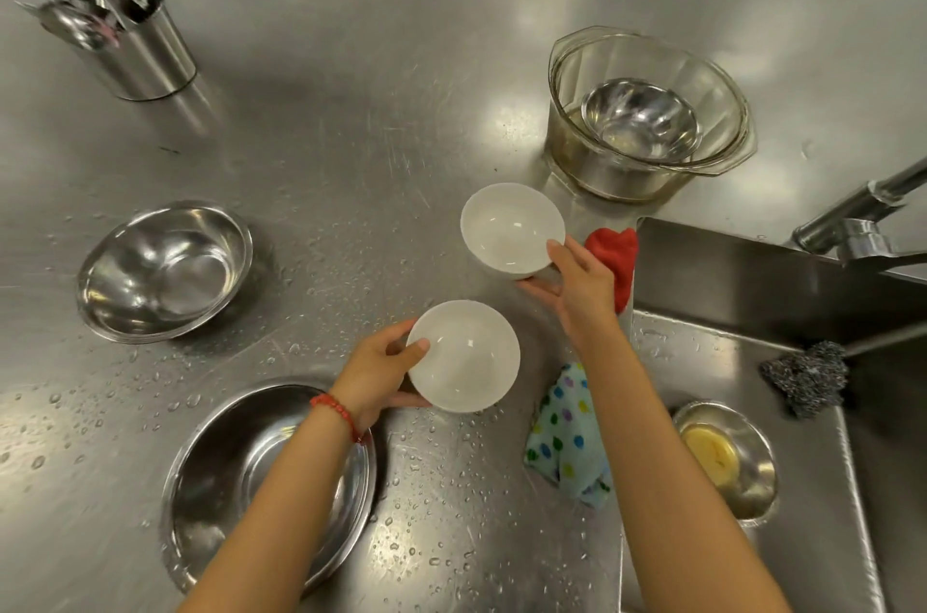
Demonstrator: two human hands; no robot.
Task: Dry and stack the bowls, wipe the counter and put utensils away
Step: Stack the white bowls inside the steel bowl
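Each hand grips a white bowl: left hand [373, 369] the nearer bowl [462, 355], right hand [577, 283] the farther bowl [511, 228]. Nest them gently, rims level, above the wet tabletop [351, 135].

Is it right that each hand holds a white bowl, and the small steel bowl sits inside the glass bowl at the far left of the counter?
Not quite. The left hand and right hand each hold a white bowl, and the steel bowl sits inside the glass bowl, but the head view shows it at the far right, near the sink.
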